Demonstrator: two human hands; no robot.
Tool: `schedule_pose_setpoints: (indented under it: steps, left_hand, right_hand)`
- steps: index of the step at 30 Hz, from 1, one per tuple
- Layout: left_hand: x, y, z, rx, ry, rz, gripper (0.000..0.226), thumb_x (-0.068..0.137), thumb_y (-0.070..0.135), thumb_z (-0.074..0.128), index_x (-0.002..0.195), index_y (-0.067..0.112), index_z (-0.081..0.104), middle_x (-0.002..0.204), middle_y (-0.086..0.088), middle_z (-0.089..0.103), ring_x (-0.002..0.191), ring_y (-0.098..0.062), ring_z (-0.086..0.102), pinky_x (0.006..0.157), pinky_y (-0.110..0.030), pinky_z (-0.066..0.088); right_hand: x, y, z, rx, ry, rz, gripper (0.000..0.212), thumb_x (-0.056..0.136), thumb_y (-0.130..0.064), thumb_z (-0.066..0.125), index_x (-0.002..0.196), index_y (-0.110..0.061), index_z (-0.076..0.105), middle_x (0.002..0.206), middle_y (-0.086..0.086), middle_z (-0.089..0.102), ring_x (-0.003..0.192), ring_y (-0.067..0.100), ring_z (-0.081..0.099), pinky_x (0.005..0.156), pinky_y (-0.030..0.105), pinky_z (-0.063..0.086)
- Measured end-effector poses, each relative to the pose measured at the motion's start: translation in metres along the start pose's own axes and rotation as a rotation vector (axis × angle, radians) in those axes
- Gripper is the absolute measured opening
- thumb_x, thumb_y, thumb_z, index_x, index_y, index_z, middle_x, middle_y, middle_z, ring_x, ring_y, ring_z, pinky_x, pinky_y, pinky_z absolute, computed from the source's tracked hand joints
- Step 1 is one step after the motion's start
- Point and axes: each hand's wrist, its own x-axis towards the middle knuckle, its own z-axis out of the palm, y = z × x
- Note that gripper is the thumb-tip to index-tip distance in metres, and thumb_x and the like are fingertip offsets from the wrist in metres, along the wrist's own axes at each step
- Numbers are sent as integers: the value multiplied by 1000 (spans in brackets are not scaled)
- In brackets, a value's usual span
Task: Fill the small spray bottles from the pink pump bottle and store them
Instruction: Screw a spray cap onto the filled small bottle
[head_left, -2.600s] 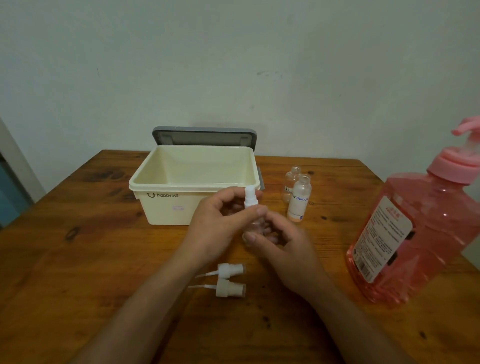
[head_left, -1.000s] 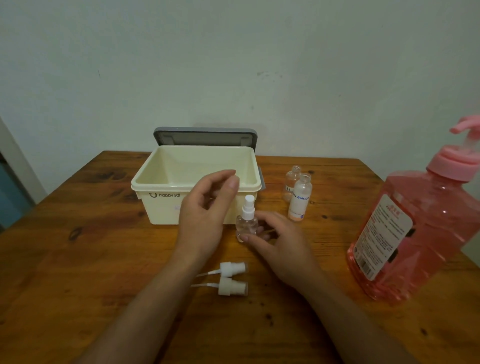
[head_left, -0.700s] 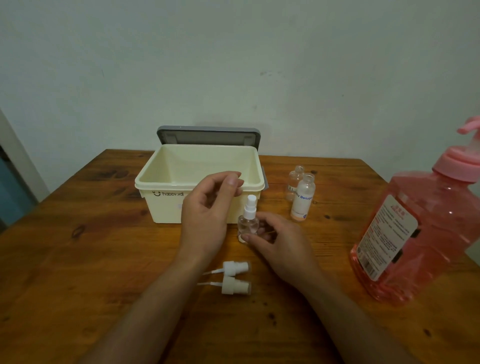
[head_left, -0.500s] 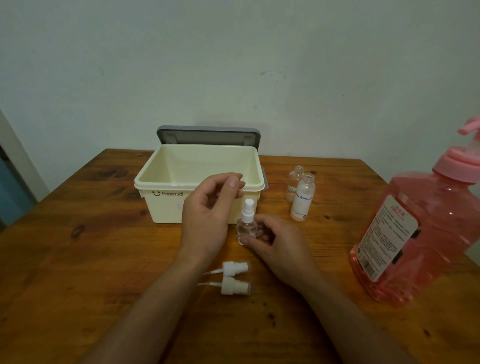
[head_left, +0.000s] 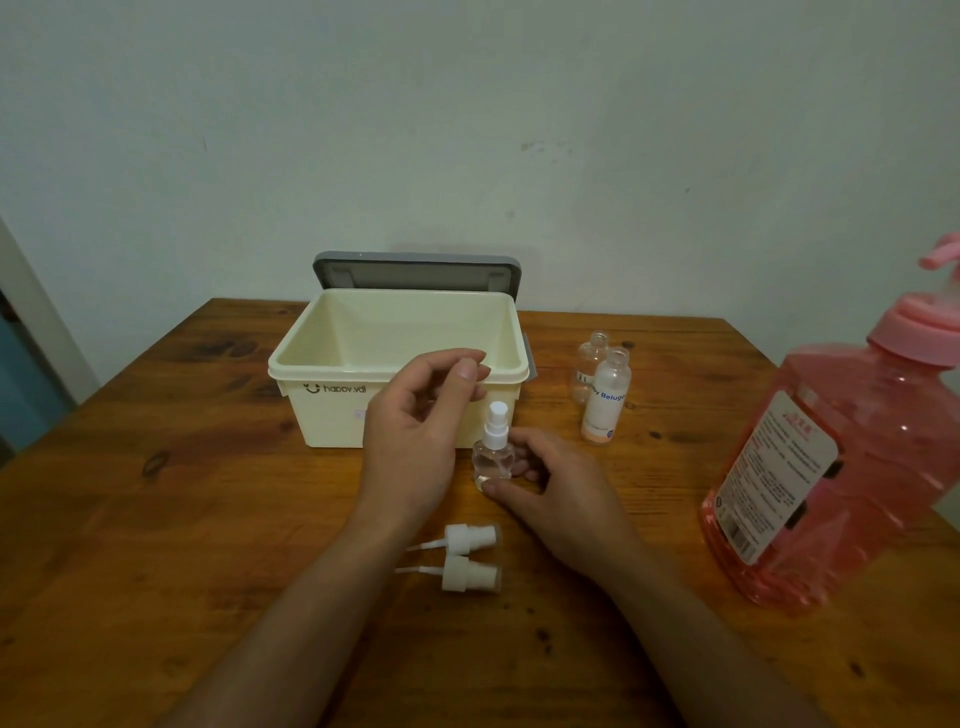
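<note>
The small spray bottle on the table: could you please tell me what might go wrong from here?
The small spray bottle is narrow and the right hand holds it low, so the left hand beside its top could tip it. The two uncapped bottles stand close together; a reach towards the pump bottle might topple them.

One wide-angle view, worn on the head, looks forward and down across the surface (head_left: 156, 519) from its near side. The cream box (head_left: 332, 410) stands near frame centre. In front of the box, close to the camera, the left hand (head_left: 410, 431) and right hand (head_left: 556, 493) flank the small spray bottle (head_left: 493, 457); both forearms enter from below. Behind the box the wall (head_left: 467, 130) fills the upper part; right of it the frame edge cuts the pink pump bottle (head_left: 857, 467).
</note>
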Motion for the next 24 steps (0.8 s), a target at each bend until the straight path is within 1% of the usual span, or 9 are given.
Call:
schedule_pose_setpoints:
  steps: [5, 9, 14, 16, 18, 20, 21, 23, 24]
  left_hand:
    - [-1, 1, -1, -7, -2, 0, 16, 97, 24, 56, 103, 29, 71, 95, 10, 75, 91, -7, 69, 78, -17, 54]
    - [-2, 2, -3, -1, -2, 7, 16, 94, 31, 56, 102, 32, 70, 95, 13, 74, 92, -6, 68, 79, -19, 55]
    - [-3, 4, -5, 21, 5, 27, 15, 94, 30, 56, 101, 33, 69, 95, 12, 74, 93, -7, 68, 82, -23, 56]
    - [-4, 6, -5, 24, 8, 40, 15, 94, 32, 55, 101, 34, 69, 95, 10, 74, 94, -7, 68, 82, -22, 55]
    - [-5, 9, -4, 30, 16, 56, 16, 92, 34, 54, 101, 34, 68, 97, 9, 74, 95, -7, 68, 82, -21, 55]
    - [-7, 12, -3, 17, 31, 65, 17, 92, 35, 54, 101, 33, 68, 97, 10, 74, 96, -7, 68, 82, -19, 54]
    - [-8, 15, -3, 5, 40, 72, 18, 92, 34, 54, 102, 32, 68, 96, 11, 74, 96, -7, 68, 81, -18, 54]
    - [-8, 21, 0, -27, 45, 93, 18, 93, 30, 54, 104, 29, 68, 98, 11, 73, 98, -7, 68, 82, -18, 54]
    - [-8, 25, 4, -42, 39, 105, 18, 95, 26, 54, 105, 27, 68, 100, 11, 73, 100, -8, 68, 82, -17, 53]
  right_hand:
    - [-2, 0, -2, 19, -1, 11, 52, 82, -31, 74, 129, -36, 52, 103, -21, 58, 91, -7, 53, 74, 10, 43]
    - [-4, -2, -4, 49, 4, 11, 57, 82, -31, 75, 133, -32, 50, 109, -19, 58, 95, -4, 54, 80, 14, 46]
    - [-8, -3, -6, 71, 33, 19, 65, 79, -32, 76, 137, -32, 47, 113, -19, 56, 98, -6, 53, 80, 12, 46]
    - [-11, -3, -8, 77, 41, 27, 66, 78, -33, 77, 135, -38, 45, 114, -22, 54, 99, -10, 51, 79, 10, 45]
    - [-15, -4, -12, 83, 33, 30, 70, 77, -33, 77, 135, -45, 39, 120, -25, 50, 103, -13, 49, 81, 9, 44]
    - [-20, -5, -17, 78, 21, 37, 76, 77, -34, 77, 139, -46, 34, 129, -26, 46, 108, -15, 45, 83, 10, 40]
    - [-23, -6, -20, 70, 24, 33, 77, 78, -35, 77, 140, -47, 32, 130, -27, 44, 108, -20, 41, 81, 9, 38]
    - [-29, -8, -27, 31, 49, 10, 76, 80, -38, 74, 140, -50, 30, 127, -32, 40, 105, -28, 34, 76, 6, 34]
    - [-34, -9, -32, 9, 68, 0, 74, 81, -40, 72, 140, -51, 29, 126, -34, 39, 106, -29, 33, 76, 6, 33]
